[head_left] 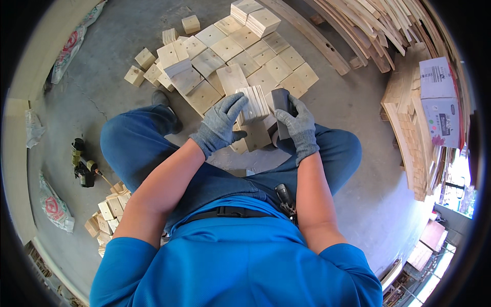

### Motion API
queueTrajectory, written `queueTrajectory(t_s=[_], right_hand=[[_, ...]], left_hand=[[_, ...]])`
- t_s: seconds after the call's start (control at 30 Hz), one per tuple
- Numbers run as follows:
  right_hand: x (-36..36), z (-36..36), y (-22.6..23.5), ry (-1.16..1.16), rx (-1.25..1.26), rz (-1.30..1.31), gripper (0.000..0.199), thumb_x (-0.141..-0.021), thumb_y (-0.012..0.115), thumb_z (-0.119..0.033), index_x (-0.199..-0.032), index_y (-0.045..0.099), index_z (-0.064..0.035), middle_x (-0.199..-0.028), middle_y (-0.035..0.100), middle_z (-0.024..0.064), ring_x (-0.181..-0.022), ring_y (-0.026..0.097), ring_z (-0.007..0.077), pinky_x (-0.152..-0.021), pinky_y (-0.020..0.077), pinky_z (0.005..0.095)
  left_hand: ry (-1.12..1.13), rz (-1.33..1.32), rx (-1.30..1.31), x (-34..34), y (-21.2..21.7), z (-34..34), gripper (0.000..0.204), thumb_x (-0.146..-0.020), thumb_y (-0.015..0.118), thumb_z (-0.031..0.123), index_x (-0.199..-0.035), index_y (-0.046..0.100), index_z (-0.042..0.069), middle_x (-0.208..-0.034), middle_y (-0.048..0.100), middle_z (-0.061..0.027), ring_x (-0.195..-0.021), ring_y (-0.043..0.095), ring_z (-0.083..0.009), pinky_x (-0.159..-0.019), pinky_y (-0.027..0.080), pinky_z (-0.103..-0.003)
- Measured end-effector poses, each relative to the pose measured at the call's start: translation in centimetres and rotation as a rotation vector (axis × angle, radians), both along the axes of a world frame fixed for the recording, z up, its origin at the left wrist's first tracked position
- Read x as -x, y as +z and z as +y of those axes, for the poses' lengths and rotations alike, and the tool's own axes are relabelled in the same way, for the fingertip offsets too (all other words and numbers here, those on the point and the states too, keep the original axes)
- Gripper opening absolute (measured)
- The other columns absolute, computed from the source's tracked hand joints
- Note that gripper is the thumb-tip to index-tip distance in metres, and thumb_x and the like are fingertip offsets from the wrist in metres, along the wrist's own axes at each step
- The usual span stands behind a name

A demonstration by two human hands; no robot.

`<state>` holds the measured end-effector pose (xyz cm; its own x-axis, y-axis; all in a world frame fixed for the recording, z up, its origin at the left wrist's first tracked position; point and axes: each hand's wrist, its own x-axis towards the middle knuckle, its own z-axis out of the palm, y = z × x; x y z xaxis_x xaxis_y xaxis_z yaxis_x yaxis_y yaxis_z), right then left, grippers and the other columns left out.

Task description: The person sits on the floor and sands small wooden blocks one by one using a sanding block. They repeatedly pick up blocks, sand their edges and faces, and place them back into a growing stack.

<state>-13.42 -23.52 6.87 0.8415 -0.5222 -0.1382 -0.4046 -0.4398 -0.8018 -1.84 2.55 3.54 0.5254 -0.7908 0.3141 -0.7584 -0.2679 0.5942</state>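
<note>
A pale wooden block (254,106), with layered lines along its side, stands in front of me at the near edge of the laid-out blocks. My left hand (219,123), in a grey knit glove, has its fingers against the block's left side, thumb apart and lower down. My right hand (298,123), gloved alike, is closed around a dark grey sanding block (282,110). The sanding block is upright, close to the wooden block's right side; whether they touch I cannot tell. Beneath and beyond lie flat square wooden blocks (227,48) in rows, several with small dark holes.
Loose blocks (145,59) lie at the far left, and more blocks (110,212) sit left of my thigh. A black-and-yellow power tool (82,163) rests on the floor. Long boards (358,25) are piled far right. A printed carton (440,102) tops stacked wood (404,123).
</note>
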Motion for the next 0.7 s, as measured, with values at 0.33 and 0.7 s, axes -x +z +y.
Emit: queueTrajectory(t_s=[0.33, 0.7], right_hand=[[0.8, 0.0, -0.3, 0.024, 0.083, 0.02, 0.077, -0.083, 0.09, -0.031, -0.146, 0.062, 0.0016, -0.139, 0.069, 0.0233, -0.127, 0.068, 0.0329, -0.111, 0.0517, 0.0392], [1.8, -0.3, -0.8, 0.038, 0.145, 0.094, 0.08, -0.082, 0.09, -0.035, -0.148, 0.061, 0.0001, -0.145, 0.065, 0.0238, -0.134, 0.063, 0.0363, -0.116, 0.0478, 0.0419]], left_hand=[[0.103, 0.0, 0.075, 0.2, 1.6, -1.6, 0.056, -0.076, 0.094, 0.029, -0.125, 0.072, 0.014, -0.136, 0.066, -0.0173, -0.12, 0.067, -0.0402, -0.101, 0.057, -0.048], [0.166, 0.093, 0.139, -0.5, 2.0, -2.7, 0.019, -0.086, 0.086, 0.016, -0.102, 0.079, 0.011, -0.119, 0.073, -0.0155, -0.108, 0.071, -0.0375, -0.094, 0.058, -0.045]])
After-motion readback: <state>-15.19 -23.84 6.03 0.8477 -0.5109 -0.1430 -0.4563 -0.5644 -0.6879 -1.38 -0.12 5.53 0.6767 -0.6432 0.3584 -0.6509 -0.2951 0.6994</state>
